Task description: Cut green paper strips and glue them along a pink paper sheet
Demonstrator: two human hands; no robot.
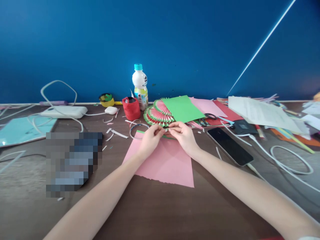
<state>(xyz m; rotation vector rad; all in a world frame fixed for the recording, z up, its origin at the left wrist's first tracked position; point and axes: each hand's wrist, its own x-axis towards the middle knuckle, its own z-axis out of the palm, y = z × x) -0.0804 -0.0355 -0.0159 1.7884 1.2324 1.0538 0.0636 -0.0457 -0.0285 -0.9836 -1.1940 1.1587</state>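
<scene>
A pink sheet of paper (165,163) with a ragged front edge lies on the brown table, a strip of green along its back edge. Over that back edge my left hand (153,138) and my right hand (183,136) are close together, fingertips nearly meeting. Both hands are pinched at a small whitish piece (167,130), too small to make out. A round clear ring (137,131) lies just left of my left hand. Behind my hands are a pleated pink and green paper fan (160,112) and a green sheet (183,109).
A bottle (140,87) and a red container (131,108) stand behind on the left. A phone (230,146) with white cables lies to the right, near scissors (210,116) and piled papers (262,113). On the left are a power bank (64,112), a pixelated object (75,163) and paper scraps.
</scene>
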